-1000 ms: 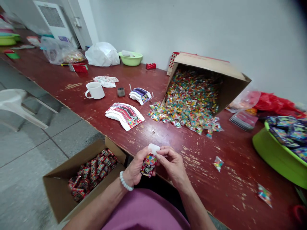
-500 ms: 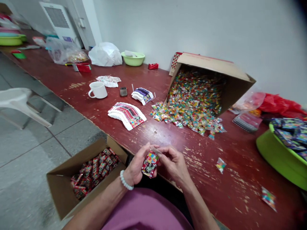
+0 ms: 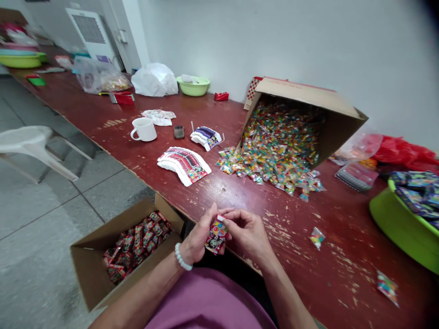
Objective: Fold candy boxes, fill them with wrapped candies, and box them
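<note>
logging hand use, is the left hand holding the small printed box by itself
No, the right hand also grips the small printed box near its top end, while the left hand holds it from the other side.

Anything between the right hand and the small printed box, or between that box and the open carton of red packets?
Nothing visible separates the right hand from the small printed box: its fingers touch the top. Toward the open carton, the left hand gripping that box lies between.

small box (image 3: 216,236): red, multicoloured print | table (image 3: 291,260): dark red | mug (image 3: 146,130): white | large basin (image 3: 399,225): lime green
</note>
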`<state>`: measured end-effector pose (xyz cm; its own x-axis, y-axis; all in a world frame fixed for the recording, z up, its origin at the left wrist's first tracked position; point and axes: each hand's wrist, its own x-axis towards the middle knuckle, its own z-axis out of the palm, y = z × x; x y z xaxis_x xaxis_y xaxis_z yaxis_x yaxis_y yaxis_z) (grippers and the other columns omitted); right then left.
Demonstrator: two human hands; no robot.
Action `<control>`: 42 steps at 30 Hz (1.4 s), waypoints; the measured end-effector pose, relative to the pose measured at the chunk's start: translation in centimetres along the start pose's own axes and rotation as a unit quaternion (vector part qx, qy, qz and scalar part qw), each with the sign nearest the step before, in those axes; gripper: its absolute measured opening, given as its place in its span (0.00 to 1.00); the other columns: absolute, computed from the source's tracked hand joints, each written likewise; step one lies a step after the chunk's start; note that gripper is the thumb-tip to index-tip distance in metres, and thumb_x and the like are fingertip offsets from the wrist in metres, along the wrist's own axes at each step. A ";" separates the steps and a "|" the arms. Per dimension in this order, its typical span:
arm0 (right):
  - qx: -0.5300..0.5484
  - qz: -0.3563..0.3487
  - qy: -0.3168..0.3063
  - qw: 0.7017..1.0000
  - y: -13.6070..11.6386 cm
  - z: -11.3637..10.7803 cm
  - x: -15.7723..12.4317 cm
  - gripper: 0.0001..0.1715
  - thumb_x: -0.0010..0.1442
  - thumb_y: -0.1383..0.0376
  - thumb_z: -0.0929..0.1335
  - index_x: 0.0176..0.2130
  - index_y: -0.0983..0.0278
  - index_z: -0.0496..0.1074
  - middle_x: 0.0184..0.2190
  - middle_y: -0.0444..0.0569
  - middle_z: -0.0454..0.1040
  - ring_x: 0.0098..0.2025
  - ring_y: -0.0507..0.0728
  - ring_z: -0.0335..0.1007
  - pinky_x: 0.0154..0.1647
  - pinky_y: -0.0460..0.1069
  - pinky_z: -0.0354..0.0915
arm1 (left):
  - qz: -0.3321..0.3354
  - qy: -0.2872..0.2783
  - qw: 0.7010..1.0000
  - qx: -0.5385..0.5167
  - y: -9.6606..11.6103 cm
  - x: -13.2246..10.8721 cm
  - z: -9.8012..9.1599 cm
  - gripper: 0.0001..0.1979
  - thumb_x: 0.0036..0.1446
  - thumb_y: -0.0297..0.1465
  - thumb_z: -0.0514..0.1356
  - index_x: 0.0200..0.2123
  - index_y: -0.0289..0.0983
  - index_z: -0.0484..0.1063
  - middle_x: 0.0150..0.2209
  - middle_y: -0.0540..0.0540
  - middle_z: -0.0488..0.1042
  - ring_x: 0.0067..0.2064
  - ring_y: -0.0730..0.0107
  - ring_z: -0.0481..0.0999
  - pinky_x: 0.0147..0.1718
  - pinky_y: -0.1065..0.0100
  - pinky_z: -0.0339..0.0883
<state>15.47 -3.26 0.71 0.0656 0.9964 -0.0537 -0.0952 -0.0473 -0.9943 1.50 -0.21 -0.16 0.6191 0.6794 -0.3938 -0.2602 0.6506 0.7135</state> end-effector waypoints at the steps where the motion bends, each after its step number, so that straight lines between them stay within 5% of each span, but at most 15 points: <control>1: 0.036 0.018 0.002 0.999 -0.2 0.2 0.1 0.08 0.53 0.62 0.74 0.28 0.65 0.75 0.39 0.50 0.80 0.22 0.49 0.66 0.23 0.45 0.65 | 0.000 -0.009 1.000 0.000 0.0 0.0 -0.1 0.34 0.60 0.55 0.49 0.56 0.37 0.70 0.26 0.45 0.76 0.17 0.71 0.71 0.15 0.73 0.63; 10: 0.063 0.051 0.007 0.997 -0.5 0.4 0.2 0.13 0.49 0.60 0.76 0.25 0.66 0.74 0.37 0.50 0.80 0.18 0.47 0.64 0.18 0.44 0.62 | 0.043 0.001 0.994 0.103 0.2 -0.1 -0.4 0.34 0.61 0.54 0.48 0.54 0.32 0.72 0.24 0.45 0.76 0.17 0.73 0.71 0.14 0.75 0.63; 14: -0.082 -0.034 -0.018 0.996 -0.3 0.1 -0.6 0.09 0.58 0.59 0.71 0.32 0.63 0.77 0.40 0.51 0.78 0.28 0.52 0.72 0.27 0.47 0.68 | 0.023 0.019 0.997 0.069 0.5 -0.3 -0.6 0.27 0.60 0.48 0.55 0.52 0.34 0.74 0.25 0.47 0.75 0.19 0.72 0.72 0.13 0.75 0.63; 18: -0.219 -0.165 -0.010 0.961 -0.2 0.1 -1.4 0.06 0.57 0.61 0.72 0.36 0.61 0.77 0.38 0.50 0.76 0.40 0.57 0.72 0.41 0.51 0.68 | -0.025 0.019 0.999 -0.033 0.1 -0.4 -1.0 0.22 0.55 0.42 0.58 0.48 0.36 0.75 0.27 0.50 0.73 0.18 0.74 0.70 0.12 0.74 0.63; 24: -0.078 0.001 -0.017 0.997 1.4 0.3 -1.0 0.12 0.59 0.56 0.71 0.37 0.63 0.75 0.33 0.48 0.77 0.26 0.51 0.69 0.28 0.47 0.67 | 0.030 0.003 0.999 0.036 0.0 -0.5 -0.9 0.25 0.56 0.45 0.57 0.49 0.34 0.75 0.26 0.47 0.74 0.19 0.73 0.71 0.13 0.74 0.63; 29: 0.029 0.073 0.007 0.997 2.1 0.2 -0.2 0.15 0.51 0.57 0.76 0.30 0.66 0.76 0.32 0.49 0.78 0.22 0.50 0.67 0.25 0.46 0.65 | 0.069 0.019 0.989 0.128 0.2 -0.8 -0.6 0.25 0.59 0.46 0.54 0.50 0.34 0.75 0.28 0.44 0.77 0.20 0.73 0.71 0.14 0.76 0.62; 34: -0.065 -0.002 -0.002 0.998 1.8 0.3 -0.5 0.11 0.57 0.58 0.72 0.30 0.63 0.77 0.32 0.50 0.77 0.30 0.54 0.72 0.30 0.48 0.68 | 0.041 0.027 0.995 0.092 -0.1 -0.6 -1.2 0.25 0.58 0.46 0.55 0.49 0.34 0.76 0.24 0.47 0.74 0.17 0.74 0.70 0.13 0.76 0.59; 38: -0.215 -0.148 -0.014 0.965 2.3 1.0 -1.8 0.11 0.62 0.60 0.68 0.44 0.60 0.75 0.46 0.54 0.74 0.49 0.61 0.71 0.46 0.54 0.69 | 0.001 0.023 0.998 -0.058 -0.6 0.3 -1.9 0.19 0.54 0.40 0.57 0.43 0.35 0.77 0.28 0.48 0.76 0.21 0.74 0.72 0.19 0.74 0.63; 42: -0.459 -0.233 0.016 0.857 3.0 1.9 -2.5 0.39 0.51 0.56 0.74 0.59 0.63 0.62 0.59 0.63 0.65 0.57 0.70 0.62 0.52 0.65 0.62 | 0.034 0.067 0.990 -0.123 -0.9 0.8 -1.4 0.13 0.50 0.36 0.62 0.35 0.34 0.76 0.27 0.49 0.75 0.28 0.73 0.74 0.32 0.72 0.67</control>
<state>13.13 -5.75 -1.97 -0.0875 0.9208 0.3800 0.7695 0.3047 -0.5612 1.15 0.25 -1.90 0.4952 0.7522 -0.4346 -0.4805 0.6539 0.5844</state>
